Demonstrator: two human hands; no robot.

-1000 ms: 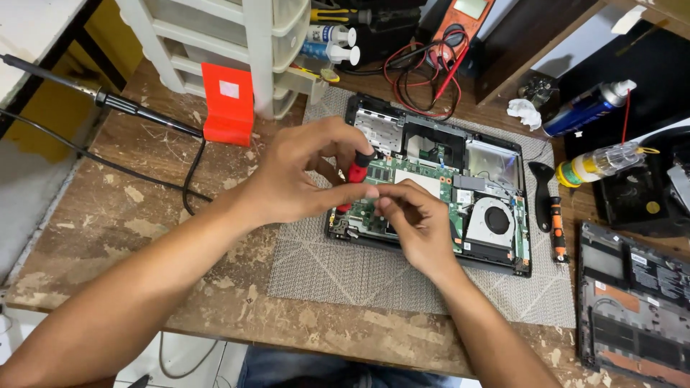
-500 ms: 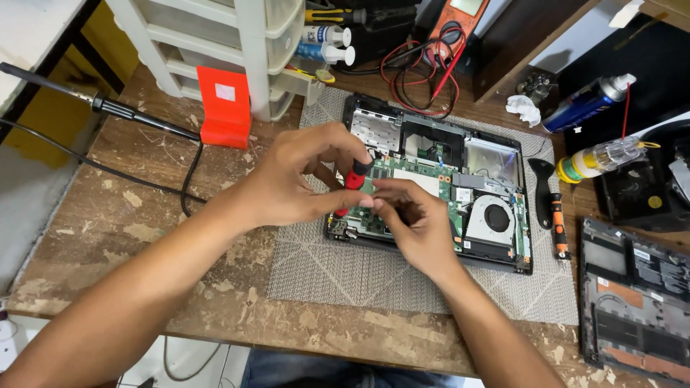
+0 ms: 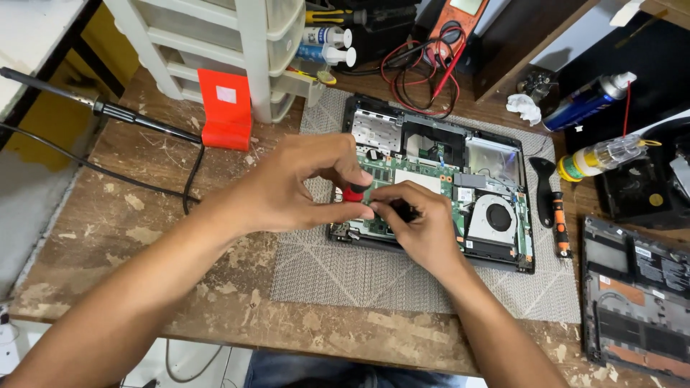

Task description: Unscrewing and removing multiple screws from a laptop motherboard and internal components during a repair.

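**Two hands working a red-handled screwdriver over an opened laptop**

Worn and flaking, the wooden worktop [image 3: 108, 237] is carrying a grey mat [image 3: 338, 276], and on that mat an opened laptop [image 3: 496, 179] is lying with its green board, fan and metal shields showing.

Seen from the head camera, both hands are meeting over the near left part of the laptop. The left hand [image 3: 287, 190] is closing thumb and fingers around the red and black handle of a small screwdriver [image 3: 353, 192], holding it roughly upright above the board. The right hand [image 3: 420, 226] is curling just beside it, fingertips pinched together low against the tool or the board; whatever sits between them is hidden, so I cannot tell if it is gripping the shaft or a small part. The two hands are touching or nearly touching at the fingertips.

To the right of the laptop a black and orange tool [image 3: 559, 223] is lying on the mat, and a dark removed cover [image 3: 636, 287] is resting at the worktop's right edge. Behind, a blue spray can [image 3: 586, 100] and a clear bottle [image 3: 604, 154] are lying on their sides. A red stand [image 3: 226, 108] is leaning against white plastic drawers [image 3: 215, 43], and red and black meter leads [image 3: 424, 72] are coiling behind the laptop.
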